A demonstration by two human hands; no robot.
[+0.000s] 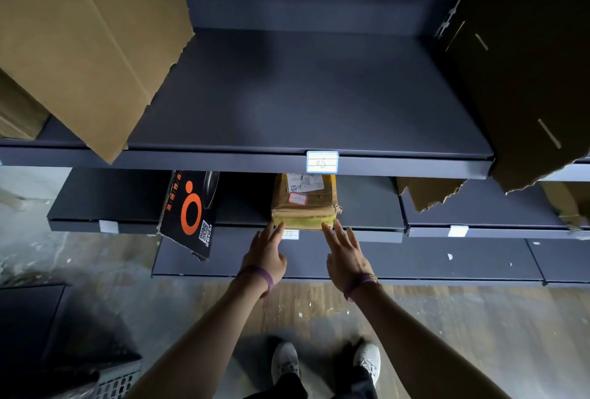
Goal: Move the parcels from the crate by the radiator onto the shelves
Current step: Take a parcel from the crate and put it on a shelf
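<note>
Both the left hand (266, 255) and the right hand (346, 255) are flat with fingers straight, gripping nothing. Their fingertips touch the front edge of the taped cardboard parcel (305, 203), which lies just beyond them on the shelf (367, 200). A black box with an orange ring (191, 213) leans left of the left hand.

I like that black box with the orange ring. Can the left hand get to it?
Probably yes. The left hand is open at the brown taped cardboard parcel, and the flat black cardboard box with the orange ring leans just left of it, nothing in front.
</note>
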